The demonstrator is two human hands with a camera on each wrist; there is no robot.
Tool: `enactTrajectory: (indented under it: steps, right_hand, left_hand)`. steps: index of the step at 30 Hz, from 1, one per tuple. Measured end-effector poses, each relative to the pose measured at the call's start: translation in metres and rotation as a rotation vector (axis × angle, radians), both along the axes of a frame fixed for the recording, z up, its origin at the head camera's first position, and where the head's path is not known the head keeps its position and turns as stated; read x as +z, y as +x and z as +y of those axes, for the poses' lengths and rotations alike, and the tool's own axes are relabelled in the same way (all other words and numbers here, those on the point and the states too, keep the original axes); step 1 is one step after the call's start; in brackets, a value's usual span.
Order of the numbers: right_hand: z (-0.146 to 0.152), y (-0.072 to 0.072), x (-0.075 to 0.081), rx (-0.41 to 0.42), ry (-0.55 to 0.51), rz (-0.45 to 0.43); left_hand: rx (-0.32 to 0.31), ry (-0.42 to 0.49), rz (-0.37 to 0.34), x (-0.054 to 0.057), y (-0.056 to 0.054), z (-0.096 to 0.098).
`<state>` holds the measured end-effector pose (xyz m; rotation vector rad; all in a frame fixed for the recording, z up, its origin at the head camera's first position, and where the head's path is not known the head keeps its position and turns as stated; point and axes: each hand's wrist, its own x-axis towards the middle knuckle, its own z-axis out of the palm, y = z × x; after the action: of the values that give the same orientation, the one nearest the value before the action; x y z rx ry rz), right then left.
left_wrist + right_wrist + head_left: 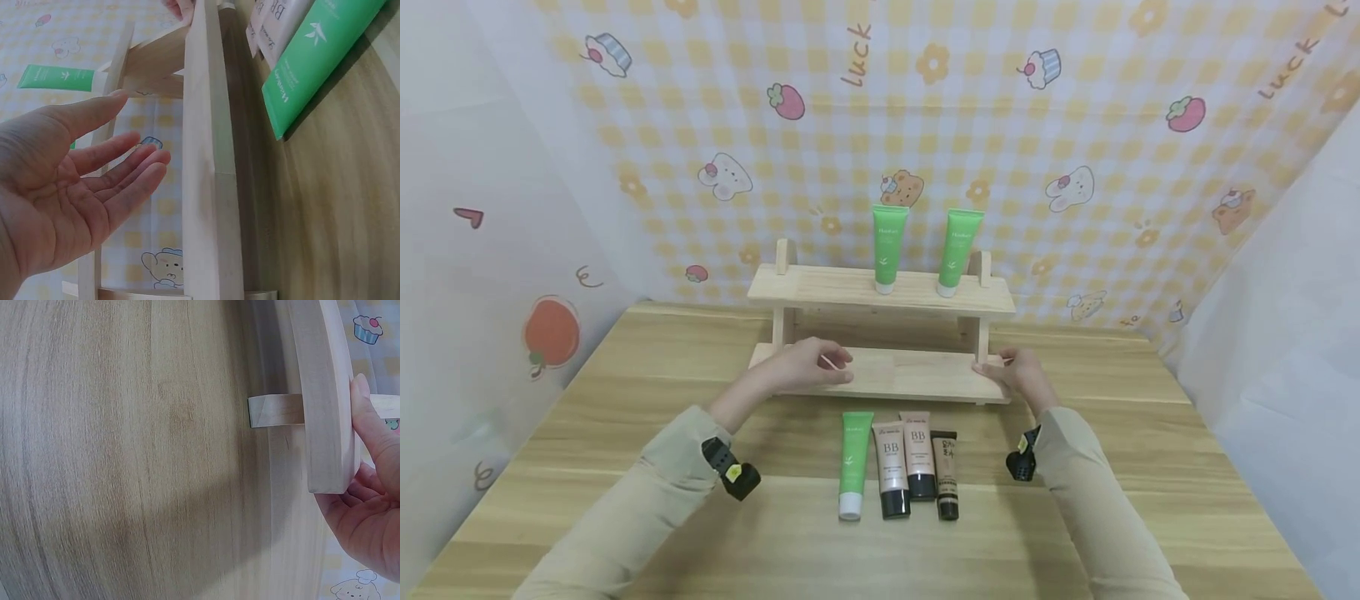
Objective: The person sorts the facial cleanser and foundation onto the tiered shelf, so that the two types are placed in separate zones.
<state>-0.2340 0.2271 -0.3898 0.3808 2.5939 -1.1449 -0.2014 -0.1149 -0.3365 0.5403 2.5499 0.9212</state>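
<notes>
A two-tier light wooden shelf [917, 377] stands on the table. My right hand [1018, 377] grips the right end of its lower board; in the right wrist view the thumb lies on the board's upper face and the fingers reach beneath its end. Over the left part of that board is my left hand [808, 364], its fingers relaxed and a little bent, holding nothing. The left wrist view shows its palm [56, 194] and spread thumb beside the board's edge. Two green tubes, one at left [888, 250] and one at right [957, 252], stand cap down on the upper board.
Before the shelf lie another green tube [854, 465], two pinkish BB cream tubes [891, 467] [918, 454] and a slim brown tube [947, 471] with dark ends. Behind the shelf hangs a yellow checked cloth [850, 150] with cartoon prints. White sheets border both sides of the wood-grain table [1150, 500].
</notes>
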Motion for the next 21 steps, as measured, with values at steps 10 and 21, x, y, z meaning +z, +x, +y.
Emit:
enactTrajectory:
  steps: [10,21]
  right_hand:
    - [0.000,0.000,0.002,0.008,-0.011,0.004]
    - [0.001,0.000,0.000,0.010,0.003,0.006]
  left_hand:
    - [-0.073,-0.025,-0.077,-0.010,0.007,-0.003]
    - [-0.080,-0.051,-0.135,-0.025,0.019,-0.003]
